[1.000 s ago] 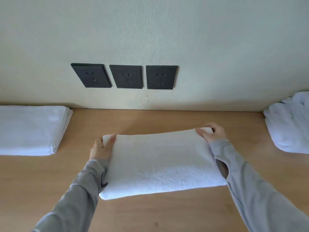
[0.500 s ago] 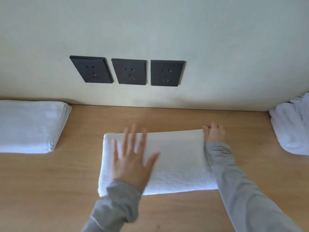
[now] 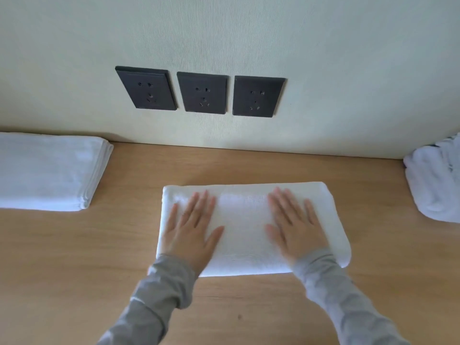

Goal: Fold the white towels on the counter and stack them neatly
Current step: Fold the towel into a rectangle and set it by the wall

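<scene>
**Both palms now laid flat on the folded towel**

The right hand [image 3: 293, 227], which was curled at the towel's far right corner half a second ago, is now laid flat on the towel [image 3: 245, 220] beside the left hand [image 3: 191, 232]. Both hands are spread, fingers straight, palms pressed on the top layer; nothing is gripped by either.

The towel is found in the middle of the counter [image 3: 74, 257], folded into a thick rectangle with its long side set along the wall. The fold is judged to be finished and is being smoothed. What is left for this piece is thought to be its transfer to the stack of folded towels [image 3: 47, 173], seen at the left against the wall, well apart from the hands. A loose heap of white cloth [image 3: 438, 180] is seen at the right edge, so more folding is probably left.

No box, basket or tray is seen; the towels are borne by the counter alone. Three dark sockets [image 3: 202, 92] are set in the wall above.
</scene>
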Action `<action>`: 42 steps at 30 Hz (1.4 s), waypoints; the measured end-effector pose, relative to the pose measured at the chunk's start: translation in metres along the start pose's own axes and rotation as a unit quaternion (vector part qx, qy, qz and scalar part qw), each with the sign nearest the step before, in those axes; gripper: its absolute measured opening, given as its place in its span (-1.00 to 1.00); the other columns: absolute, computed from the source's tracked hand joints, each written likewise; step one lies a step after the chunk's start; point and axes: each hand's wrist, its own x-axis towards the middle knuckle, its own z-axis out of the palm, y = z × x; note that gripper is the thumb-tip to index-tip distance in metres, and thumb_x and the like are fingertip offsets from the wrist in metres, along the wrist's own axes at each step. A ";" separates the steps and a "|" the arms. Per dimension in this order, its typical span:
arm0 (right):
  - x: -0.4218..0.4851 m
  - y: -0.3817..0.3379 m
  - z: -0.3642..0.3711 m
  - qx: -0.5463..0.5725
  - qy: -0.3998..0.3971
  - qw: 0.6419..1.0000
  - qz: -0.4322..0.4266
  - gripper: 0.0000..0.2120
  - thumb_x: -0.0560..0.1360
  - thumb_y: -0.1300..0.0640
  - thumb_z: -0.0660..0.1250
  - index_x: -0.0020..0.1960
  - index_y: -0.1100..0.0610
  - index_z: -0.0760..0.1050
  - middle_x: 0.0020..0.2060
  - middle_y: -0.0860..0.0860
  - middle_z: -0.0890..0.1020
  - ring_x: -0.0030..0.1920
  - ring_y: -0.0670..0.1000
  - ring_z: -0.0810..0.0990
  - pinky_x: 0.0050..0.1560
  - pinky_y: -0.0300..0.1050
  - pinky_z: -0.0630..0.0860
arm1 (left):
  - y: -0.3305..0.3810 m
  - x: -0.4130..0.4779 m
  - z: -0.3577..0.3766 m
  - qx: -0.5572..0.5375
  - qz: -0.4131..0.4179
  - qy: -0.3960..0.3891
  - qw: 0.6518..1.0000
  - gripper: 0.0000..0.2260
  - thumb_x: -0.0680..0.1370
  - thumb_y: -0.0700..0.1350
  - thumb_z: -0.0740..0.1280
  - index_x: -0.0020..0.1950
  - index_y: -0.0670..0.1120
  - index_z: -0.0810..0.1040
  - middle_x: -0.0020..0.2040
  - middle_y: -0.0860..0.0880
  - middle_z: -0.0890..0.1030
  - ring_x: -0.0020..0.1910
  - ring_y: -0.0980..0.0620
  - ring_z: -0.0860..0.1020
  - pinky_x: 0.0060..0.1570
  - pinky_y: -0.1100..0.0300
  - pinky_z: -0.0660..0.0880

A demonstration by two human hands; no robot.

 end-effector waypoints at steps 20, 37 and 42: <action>-0.020 0.026 -0.003 0.138 0.013 0.986 0.095 -0.41 0.62 -0.02 0.02 0.51 0.21 -0.11 0.52 0.07 -0.06 0.52 0.01 -0.12 0.50 -0.10 -0.13 | -0.017 -0.021 -0.002 -0.034 -0.040 0.016 0.998 -0.41 0.55 0.23 -0.20 0.49 0.03 -0.32 0.52 0.10 -0.30 0.47 0.14 -0.31 0.49 0.04 -0.22; -0.095 -0.020 0.022 0.825 0.078 0.304 0.470 -0.50 0.33 -0.02 0.44 0.15 0.24 0.45 0.00 0.09 0.57 0.15 0.08 0.51 0.22 0.01 0.45 | 0.072 -0.083 0.005 -0.828 -0.436 0.024 0.352 -0.23 0.28 0.14 0.46 0.39 -0.19 0.35 0.33 -0.16 0.44 0.29 -0.14 0.45 0.28 0.00 0.41; -0.061 -0.017 -0.004 0.834 0.077 0.187 0.513 -0.41 0.16 -0.09 0.57 0.07 0.13 0.47 0.01 0.04 0.58 0.13 0.06 0.54 0.13 0.08 0.52 | 0.076 -0.059 0.001 -0.852 -0.460 0.038 0.249 -0.23 0.17 0.15 0.54 0.28 -0.17 0.45 0.09 -0.19 0.61 0.10 -0.17 0.58 0.23 -0.02 0.46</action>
